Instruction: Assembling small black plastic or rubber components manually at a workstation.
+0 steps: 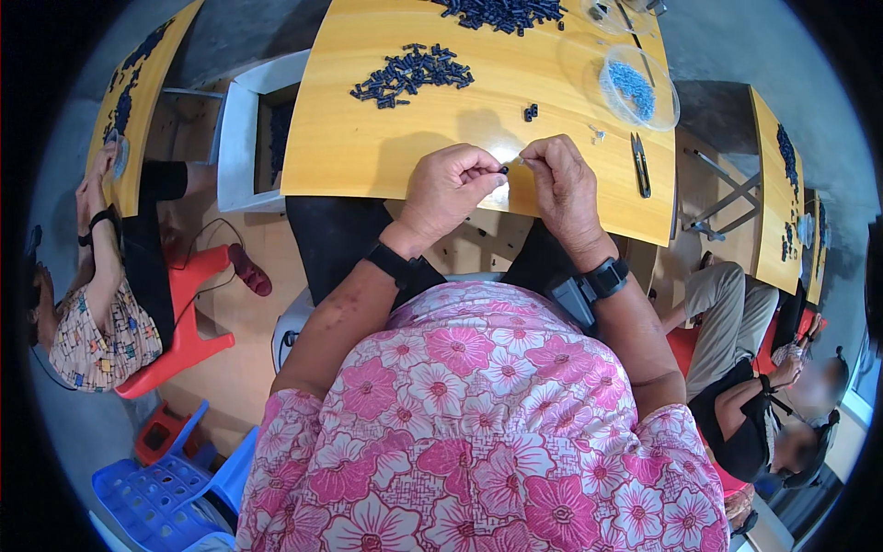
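Note:
Above the near edge of the yellow table (368,152), my left hand (446,189) pinches a small black cylindrical piece (503,170) between thumb and fingertips. Close beside it on the right, my right hand (566,189) is closed in a pinch; whatever its fingertips hold is too small to name. The two hands are slightly apart. Just beyond them lie a few black pieces (531,112). A pair of thread snips (641,166) rests to the right, close to tiny pale bits (598,135).
Loose black pieces form one pile (414,75) and a bigger one (501,11) farther back. A clear bowl (669,118) holds small blue parts (632,90). An open white box (241,138) adjoins the table's left side. Other people sit at tables on both sides.

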`<state>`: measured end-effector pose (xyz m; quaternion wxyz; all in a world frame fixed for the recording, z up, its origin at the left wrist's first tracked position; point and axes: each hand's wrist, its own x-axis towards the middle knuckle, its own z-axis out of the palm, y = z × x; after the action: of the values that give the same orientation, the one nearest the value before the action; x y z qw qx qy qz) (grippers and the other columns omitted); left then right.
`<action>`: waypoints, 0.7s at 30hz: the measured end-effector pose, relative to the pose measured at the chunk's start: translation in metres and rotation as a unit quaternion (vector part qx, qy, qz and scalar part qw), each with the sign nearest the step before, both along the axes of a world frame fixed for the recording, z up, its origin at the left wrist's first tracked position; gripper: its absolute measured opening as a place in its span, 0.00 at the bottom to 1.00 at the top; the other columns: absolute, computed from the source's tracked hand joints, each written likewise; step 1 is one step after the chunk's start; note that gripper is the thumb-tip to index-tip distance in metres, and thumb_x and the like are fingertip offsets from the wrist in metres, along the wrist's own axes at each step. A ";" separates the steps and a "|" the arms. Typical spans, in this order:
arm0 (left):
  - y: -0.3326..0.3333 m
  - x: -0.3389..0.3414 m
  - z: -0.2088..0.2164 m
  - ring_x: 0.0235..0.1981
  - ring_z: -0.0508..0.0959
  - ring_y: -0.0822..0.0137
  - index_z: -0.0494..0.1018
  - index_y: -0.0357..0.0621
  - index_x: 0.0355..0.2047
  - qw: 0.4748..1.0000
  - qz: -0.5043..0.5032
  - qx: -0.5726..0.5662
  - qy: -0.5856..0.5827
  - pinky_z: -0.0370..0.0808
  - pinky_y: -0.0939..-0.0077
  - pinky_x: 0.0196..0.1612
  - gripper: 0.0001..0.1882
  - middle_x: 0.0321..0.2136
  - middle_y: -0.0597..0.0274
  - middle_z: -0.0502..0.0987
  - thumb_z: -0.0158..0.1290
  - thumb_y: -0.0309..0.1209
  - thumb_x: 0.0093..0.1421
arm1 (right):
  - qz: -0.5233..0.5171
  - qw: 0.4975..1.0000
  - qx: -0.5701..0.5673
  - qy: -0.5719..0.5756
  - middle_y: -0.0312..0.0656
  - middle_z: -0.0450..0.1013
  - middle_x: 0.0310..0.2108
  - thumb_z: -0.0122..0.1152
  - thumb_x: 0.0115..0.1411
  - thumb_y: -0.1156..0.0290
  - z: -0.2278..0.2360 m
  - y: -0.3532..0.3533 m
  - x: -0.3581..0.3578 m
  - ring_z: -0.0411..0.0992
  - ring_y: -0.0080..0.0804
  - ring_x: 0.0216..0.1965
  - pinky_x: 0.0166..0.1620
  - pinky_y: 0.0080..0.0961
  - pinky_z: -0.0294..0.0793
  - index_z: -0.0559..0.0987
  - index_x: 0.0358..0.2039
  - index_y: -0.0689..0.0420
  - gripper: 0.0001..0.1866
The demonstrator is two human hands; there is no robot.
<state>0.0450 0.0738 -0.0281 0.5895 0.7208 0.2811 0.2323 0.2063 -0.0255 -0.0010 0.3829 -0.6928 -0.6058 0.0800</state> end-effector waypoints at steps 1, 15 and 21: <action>0.000 0.000 -0.001 0.27 0.74 0.81 0.77 0.36 0.31 1.000 0.001 0.001 -0.002 0.73 0.85 0.33 0.04 0.27 0.67 0.78 0.60 0.22 0.56 | -0.010 1.000 -0.013 0.004 0.45 0.72 0.32 0.57 0.50 0.82 -0.001 0.001 -0.003 0.73 0.48 0.34 0.37 0.39 0.75 0.74 0.35 0.56 0.11; -0.001 0.002 -0.002 0.22 0.76 0.73 0.79 0.38 0.27 0.999 0.035 0.022 -0.017 0.74 0.79 0.28 0.06 0.22 0.62 0.78 0.63 0.28 0.52 | 0.007 0.998 -0.041 -0.046 0.45 0.70 0.34 0.60 0.52 0.77 -0.005 0.004 -0.011 0.74 0.48 0.32 0.34 0.39 0.74 0.73 0.37 0.54 0.11; 0.000 0.001 0.001 0.25 0.73 0.82 0.79 0.36 0.33 0.999 0.015 0.016 0.029 0.72 0.86 0.31 0.06 0.24 0.68 0.78 0.60 0.23 0.55 | 0.017 0.990 -0.076 -0.117 0.44 0.68 0.35 0.61 0.52 0.73 0.003 0.003 -0.013 0.74 0.45 0.31 0.33 0.37 0.75 0.72 0.37 0.54 0.11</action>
<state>0.0456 0.0734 -0.0272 0.5656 0.7325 0.3053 0.2244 0.1934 -0.0228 0.0017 0.2537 -0.7140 -0.6506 0.0508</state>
